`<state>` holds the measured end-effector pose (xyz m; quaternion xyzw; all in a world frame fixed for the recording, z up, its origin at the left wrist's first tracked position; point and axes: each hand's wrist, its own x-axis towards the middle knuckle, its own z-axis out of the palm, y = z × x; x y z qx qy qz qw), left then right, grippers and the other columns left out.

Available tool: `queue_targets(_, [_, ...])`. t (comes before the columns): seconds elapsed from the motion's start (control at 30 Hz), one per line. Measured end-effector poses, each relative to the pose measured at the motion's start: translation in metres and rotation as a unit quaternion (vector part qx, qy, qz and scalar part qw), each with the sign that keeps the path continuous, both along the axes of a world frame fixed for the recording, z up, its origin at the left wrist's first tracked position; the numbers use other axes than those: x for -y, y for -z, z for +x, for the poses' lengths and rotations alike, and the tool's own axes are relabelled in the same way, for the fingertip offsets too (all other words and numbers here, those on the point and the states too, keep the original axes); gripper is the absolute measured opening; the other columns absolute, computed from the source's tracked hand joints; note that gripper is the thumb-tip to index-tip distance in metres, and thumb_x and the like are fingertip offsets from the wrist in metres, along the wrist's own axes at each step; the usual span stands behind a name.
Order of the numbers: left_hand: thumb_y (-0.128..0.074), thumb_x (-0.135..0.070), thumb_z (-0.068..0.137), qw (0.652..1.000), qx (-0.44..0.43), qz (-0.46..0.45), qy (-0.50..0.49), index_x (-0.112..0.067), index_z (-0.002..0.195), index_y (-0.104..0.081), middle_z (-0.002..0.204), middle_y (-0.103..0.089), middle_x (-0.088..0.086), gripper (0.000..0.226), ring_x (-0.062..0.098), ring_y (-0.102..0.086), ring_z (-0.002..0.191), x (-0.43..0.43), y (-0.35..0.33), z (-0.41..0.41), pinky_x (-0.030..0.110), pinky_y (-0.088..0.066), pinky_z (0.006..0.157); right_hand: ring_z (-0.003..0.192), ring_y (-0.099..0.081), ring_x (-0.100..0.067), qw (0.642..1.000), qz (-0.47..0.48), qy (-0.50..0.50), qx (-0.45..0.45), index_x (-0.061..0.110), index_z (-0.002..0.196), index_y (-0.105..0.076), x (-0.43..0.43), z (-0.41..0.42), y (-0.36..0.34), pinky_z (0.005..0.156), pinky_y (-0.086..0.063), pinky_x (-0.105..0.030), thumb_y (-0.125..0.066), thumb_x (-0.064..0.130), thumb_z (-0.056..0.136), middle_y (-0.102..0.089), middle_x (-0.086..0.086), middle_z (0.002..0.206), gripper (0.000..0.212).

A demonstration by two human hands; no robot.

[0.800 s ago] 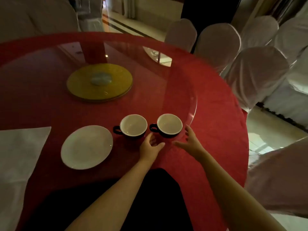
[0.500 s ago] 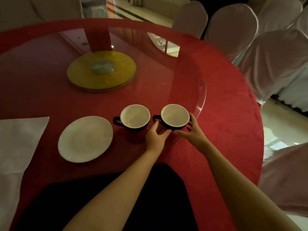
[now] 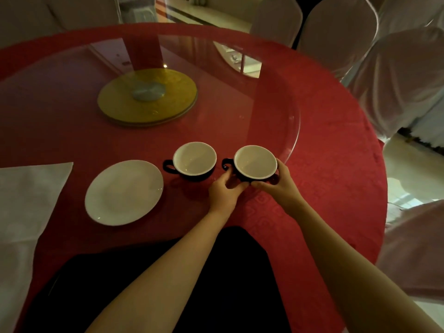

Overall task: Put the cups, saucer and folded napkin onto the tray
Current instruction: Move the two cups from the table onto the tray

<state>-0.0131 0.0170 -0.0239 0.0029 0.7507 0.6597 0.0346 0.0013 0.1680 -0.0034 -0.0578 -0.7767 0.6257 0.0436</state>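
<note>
Grip: left hand (image 3: pixel 223 193) and right hand (image 3: pixel 276 186) close together on the right cup (image 3: pixel 255 162), fingers wrapped round its dark body.
Cup: at table centre, handle at 9 o'clock; likely stiff, glazed, breakable — the body is the safer hold.
Nearby: left cup (image 3: pixel 194 159) just beside at 9 o'clock; saucer (image 3: pixel 124 192) and napkin (image 3: pixel 26 195) beyond.
Tray: black tray (image 3: pixel 101 292) at 6 o'clock, nothing on it yet.

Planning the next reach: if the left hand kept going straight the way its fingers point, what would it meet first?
The left hand already touches the right cup, held with the right hand; that cup blocks it. Depth is uncertain.
</note>
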Motion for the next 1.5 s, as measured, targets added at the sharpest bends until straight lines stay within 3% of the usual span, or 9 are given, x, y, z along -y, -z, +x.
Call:
queue_targets(0.1, [-0.074, -0.024, 0.075, 1.000, 0.000, 0.003, -0.007, -0.017, 0.126, -0.055, 0.118, -0.066, 0.000, 0.055, 0.005, -0.058, 0.111, 0.001, -0.001, 0.015, 0.023, -0.046, 0.096, 0.121, -0.049, -0.017, 1.000, -0.016, -0.006, 0.009, 0.015, 0.136, -0.034, 0.001, 0.013, -0.002, 0.088, -0.049, -0.017, -0.077, -0.001, 0.069, -0.039, -0.010, 0.139, 0.082])
queue_targets(0.27, [-0.072, -0.017, 0.077, 0.998, 0.011, 0.056, 0.001, -0.018, 0.121, -0.059, 0.112, -0.067, -0.009, 0.046, -0.014, -0.059, 0.098, 0.011, -0.024, 0.049, 0.003, -0.045, 0.081, 0.112, -0.055, -0.003, 0.999, -0.040, -0.017, 0.009, 0.015, 0.135, -0.035, 0.000, 0.043, -0.016, 0.087, -0.050, -0.016, -0.077, -0.002, 0.068, -0.051, 0.001, 0.128, 0.081])
queue_targets(0.57, [-0.073, -0.025, 0.074, 0.982, 0.117, 0.141, -0.038, -0.028, 0.093, -0.071, 0.095, -0.075, -0.012, 0.020, 0.002, -0.067, 0.095, 0.051, -0.059, 0.139, 0.016, -0.052, 0.078, 0.120, -0.052, 0.000, 0.998, -0.028, -0.053, 0.000, 0.032, 0.130, -0.039, 0.015, 0.130, -0.026, 0.095, -0.044, -0.015, -0.082, -0.003, 0.059, -0.052, 0.012, 0.129, 0.089])
queue_targets(0.77, [-0.075, -0.020, 0.073, 0.994, 0.084, 0.059, -0.028, -0.032, 0.080, -0.069, 0.083, -0.075, -0.016, 0.015, 0.001, -0.069, 0.082, 0.075, -0.069, 0.180, 0.009, -0.050, 0.063, 0.123, -0.051, -0.005, 0.997, -0.063, -0.053, 0.001, 0.037, 0.130, -0.041, 0.036, 0.175, -0.021, 0.094, -0.044, -0.014, -0.086, 0.013, 0.056, -0.057, 0.017, 0.129, 0.090])
queue_targets(0.87, [-0.080, -0.035, 0.060, 0.989, 0.002, -0.127, -0.077, -0.030, 0.078, -0.055, 0.078, -0.063, -0.009, 0.032, 0.003, -0.060, 0.071, 0.089, -0.066, 0.191, 0.014, -0.045, 0.059, 0.123, -0.052, -0.008, 0.995, -0.072, -0.063, 0.000, 0.034, 0.134, -0.041, 0.046, 0.187, -0.017, 0.093, -0.045, -0.015, -0.083, 0.014, 0.059, -0.056, 0.015, 0.131, 0.088])
queue_targets(1.07, [-0.082, -0.022, 0.064, 0.988, 0.023, -0.096, 0.118, -0.030, 0.138, -0.033, 0.135, -0.045, -0.018, 0.089, -0.006, -0.044, 0.122, 0.122, -0.049, 0.183, 0.021, -0.040, 0.102, 0.119, -0.052, 0.003, 0.996, -0.023, -0.086, 0.016, 0.048, 0.127, -0.041, 0.059, 0.200, -0.003, 0.090, -0.043, -0.009, -0.083, 0.017, 0.060, -0.056, 0.028, 0.126, 0.085])
queue_targets(1.2, [-0.079, -0.021, 0.068, 0.976, 0.075, -0.069, 0.192, -0.032, 0.134, -0.044, 0.136, -0.051, -0.013, 0.075, 0.000, -0.045, 0.127, 0.130, -0.038, 0.172, 0.039, -0.036, 0.110, 0.121, -0.050, 0.002, 0.994, -0.001, -0.105, 0.034, 0.047, 0.129, -0.039, 0.059, 0.202, 0.005, 0.093, -0.042, -0.009, -0.083, 0.018, 0.063, -0.054, 0.027, 0.127, 0.085])
queue_targets(1.4, [-0.081, -0.019, 0.065, 0.974, 0.098, -0.086, 0.183, -0.030, 0.133, -0.045, 0.136, -0.052, -0.010, 0.077, 0.002, -0.046, 0.126, 0.132, -0.021, 0.171, 0.039, -0.037, 0.110, 0.118, -0.045, 0.012, 0.986, 0.060, -0.137, 0.067, 0.059, 0.125, -0.032, 0.063, 0.198, 0.003, 0.088, -0.039, -0.001, -0.081, 0.036, 0.060, -0.046, 0.038, 0.124, 0.084])
queue_targets(1.5, [-0.081, -0.019, 0.066, 0.977, 0.102, -0.100, 0.157, -0.029, 0.133, -0.044, 0.136, -0.052, -0.011, 0.078, 0.000, -0.046, 0.126, 0.132, -0.016, 0.179, 0.035, -0.037, 0.110, 0.125, -0.040, 0.008, 0.980, 0.087, -0.161, 0.079, 0.049, 0.134, -0.028, 0.064, 0.195, 0.003, 0.098, -0.039, -0.013, -0.081, 0.039, 0.062, -0.042, 0.031, 0.133, 0.090])
